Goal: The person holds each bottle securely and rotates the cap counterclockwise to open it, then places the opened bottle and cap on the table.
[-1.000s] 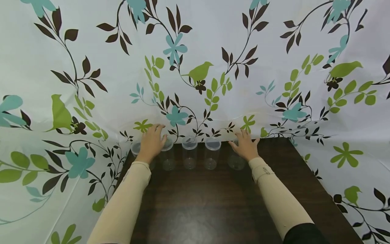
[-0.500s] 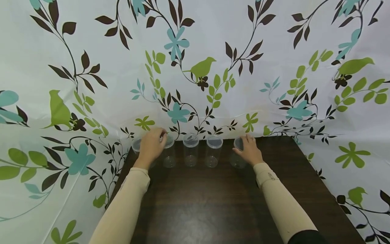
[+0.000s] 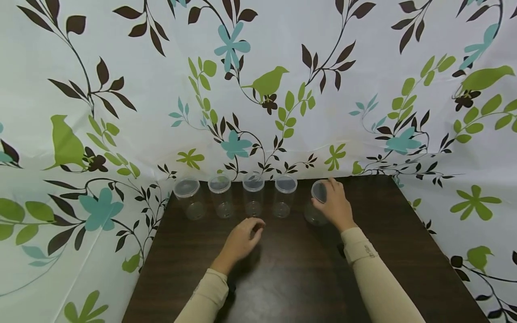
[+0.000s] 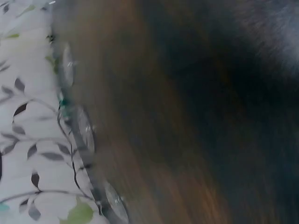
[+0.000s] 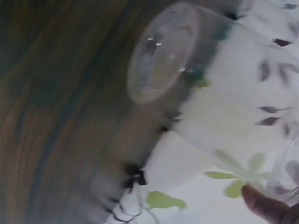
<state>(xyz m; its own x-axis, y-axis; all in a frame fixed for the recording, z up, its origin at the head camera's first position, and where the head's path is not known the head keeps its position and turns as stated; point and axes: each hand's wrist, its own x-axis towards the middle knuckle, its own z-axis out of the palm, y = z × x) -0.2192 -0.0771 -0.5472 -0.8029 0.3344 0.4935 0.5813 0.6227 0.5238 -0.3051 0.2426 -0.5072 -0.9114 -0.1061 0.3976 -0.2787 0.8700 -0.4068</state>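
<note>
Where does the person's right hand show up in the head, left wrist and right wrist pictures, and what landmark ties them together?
Head: the right hand is right of centre, at the rightmost jar.
Left wrist: not in it.
Right wrist: only a single digit, at the lower right corner.
Shared landmark: the leaf-patterned cloth behind the table, seen in all three.

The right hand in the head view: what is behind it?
Partly behind the right hand is a clear jar. Its left side shows; its right side is covered.
</note>
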